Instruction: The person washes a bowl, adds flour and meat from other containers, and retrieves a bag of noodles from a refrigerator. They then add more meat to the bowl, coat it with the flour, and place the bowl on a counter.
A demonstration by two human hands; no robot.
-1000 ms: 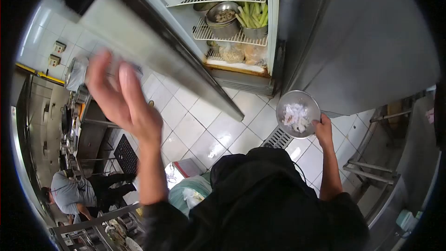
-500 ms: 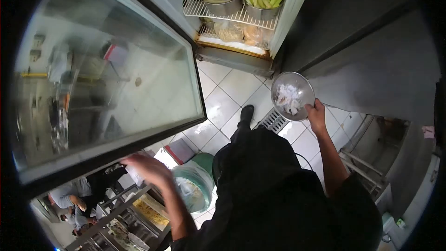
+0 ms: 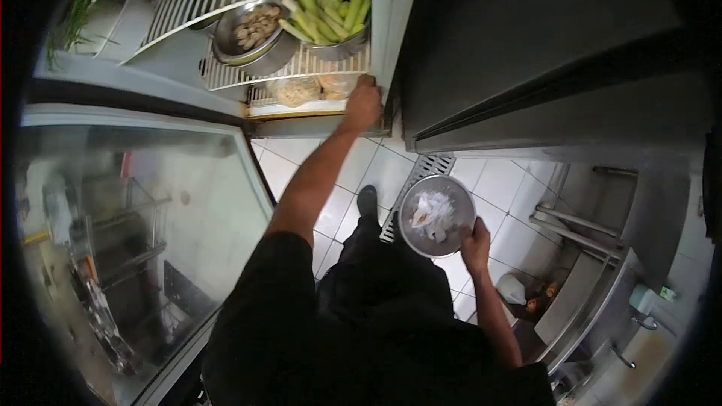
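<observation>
My right hand (image 3: 475, 246) grips the rim of a round metal bowl (image 3: 406, 234), thumb over the inside edge. White and pale pieces of food (image 3: 435, 214) lie in the bowl, which is held low over the floor. My left hand (image 3: 364, 107) is stretched forward to the front right edge of the refrigerator (image 3: 385, 37), beside the lower shelf; its fingertips are hidden. Just behind that hand are plastic bags of food (image 3: 295, 92). On the wire shelf (image 3: 226, 75) above stand a pot of green-white stalks (image 3: 331, 15) and a bowl of small brownish pieces (image 3: 256, 28).
The glass refrigerator door (image 3: 143, 218) stands wide open on my left. A dark cabinet (image 3: 526, 68) rises on the right. Below lie white floor tiles (image 3: 361, 162) and a drain grate (image 3: 432, 168). At lower right are a metal sink counter (image 3: 594, 316) and a white jug (image 3: 511, 289).
My left hand has moved from beside the door, at lower left, forward to the refrigerator's right edge. The view has turned and the refrigerator is closer. The bowl stays in my right hand.
</observation>
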